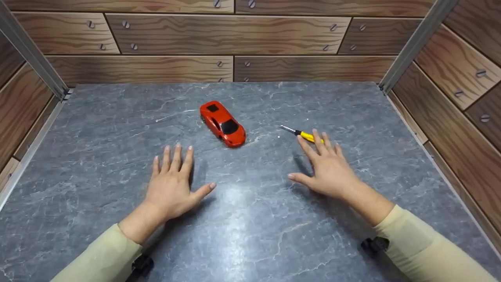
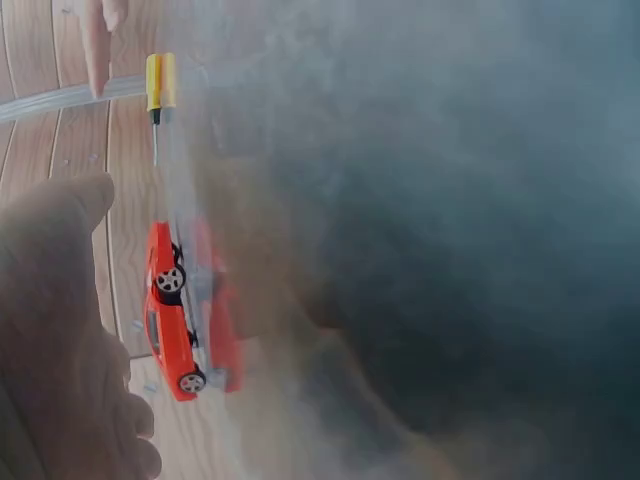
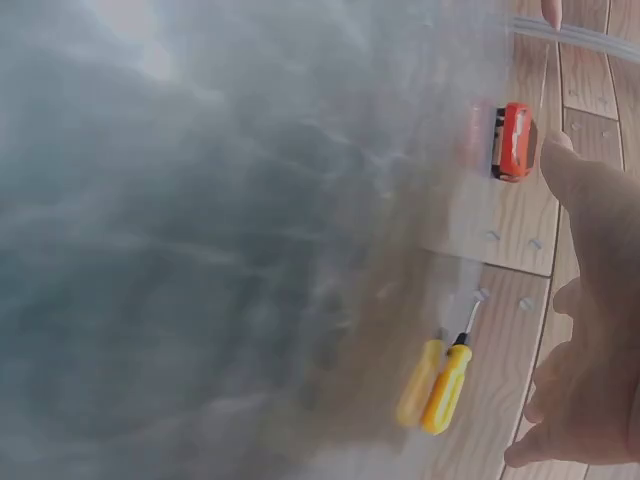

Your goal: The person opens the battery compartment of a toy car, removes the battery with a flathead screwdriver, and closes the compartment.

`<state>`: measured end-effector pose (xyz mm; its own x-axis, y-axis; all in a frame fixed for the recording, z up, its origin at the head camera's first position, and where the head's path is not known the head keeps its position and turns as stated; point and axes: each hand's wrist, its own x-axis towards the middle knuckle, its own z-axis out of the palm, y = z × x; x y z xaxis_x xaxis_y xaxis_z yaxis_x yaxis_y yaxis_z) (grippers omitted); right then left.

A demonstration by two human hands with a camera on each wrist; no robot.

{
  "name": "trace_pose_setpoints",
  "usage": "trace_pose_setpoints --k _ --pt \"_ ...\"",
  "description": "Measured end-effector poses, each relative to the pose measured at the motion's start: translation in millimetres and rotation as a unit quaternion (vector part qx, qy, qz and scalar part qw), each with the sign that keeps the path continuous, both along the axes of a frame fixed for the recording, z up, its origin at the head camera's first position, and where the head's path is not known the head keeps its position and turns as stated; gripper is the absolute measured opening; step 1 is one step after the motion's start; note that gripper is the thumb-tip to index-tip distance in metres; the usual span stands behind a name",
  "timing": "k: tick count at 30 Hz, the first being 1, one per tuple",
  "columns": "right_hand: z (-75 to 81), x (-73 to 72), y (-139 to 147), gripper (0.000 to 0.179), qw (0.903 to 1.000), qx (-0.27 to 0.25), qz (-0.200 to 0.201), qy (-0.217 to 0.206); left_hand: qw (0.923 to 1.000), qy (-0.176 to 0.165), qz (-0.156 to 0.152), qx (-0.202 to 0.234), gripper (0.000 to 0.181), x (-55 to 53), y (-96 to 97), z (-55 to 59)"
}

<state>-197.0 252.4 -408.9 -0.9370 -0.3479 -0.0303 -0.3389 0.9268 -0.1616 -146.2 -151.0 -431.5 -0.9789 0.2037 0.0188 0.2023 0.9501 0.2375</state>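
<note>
A red toy car (image 1: 222, 124) with dark windows stands on the grey marbled table, its nose toward the near right. To its right lies a screwdriver (image 1: 309, 136) with a yellow handle, black collar and metal shaft pointing left and away. My left hand (image 1: 170, 190), fingers straight and thumb spread, is nearer me than the car and holds nothing. My right hand (image 1: 328, 168) is spread too, its fingertips overlapping the screwdriver's handle in the head view. In the left wrist view the car (image 2: 172, 315) shows its wheels side-on; in the right wrist view the screwdriver (image 3: 448, 385) shows its full handle.
Wood-patterned panels (image 1: 229, 34) wall the table (image 1: 98, 156) at the back and on both sides. Grey metal posts (image 1: 415, 43) stand at the back corners. Black wrist cameras (image 1: 375, 244) sit under both sleeves.
</note>
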Motion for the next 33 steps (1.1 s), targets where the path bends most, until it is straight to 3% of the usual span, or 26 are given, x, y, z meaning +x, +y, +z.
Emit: trace_pose_setpoints --k 10,17,26,33 --pt "25.9 -23.8 -29.8 0.104 0.9987 -0.003 0.045 0.025 0.9997 0.023 -0.011 -0.006 0.112 -24.7 12.5 16.2" --pt "34.6 -51.4 -55.3 0.102 0.9951 -0.017 0.092 0.031 0.9999 0.007 -0.011 -0.004 0.113 -50.4 21.2 24.5" --pt "27.7 -89.6 -82.2 0.096 0.9895 -0.041 0.137 0.021 0.9997 -0.005 -0.019 -0.011 0.113 -84.2 28.8 19.2" --pt "11.4 -110.3 -103.2 0.09 0.9868 -0.044 0.156 0.003 0.9996 -0.012 -0.024 -0.011 0.113 -100.5 28.0 8.6"
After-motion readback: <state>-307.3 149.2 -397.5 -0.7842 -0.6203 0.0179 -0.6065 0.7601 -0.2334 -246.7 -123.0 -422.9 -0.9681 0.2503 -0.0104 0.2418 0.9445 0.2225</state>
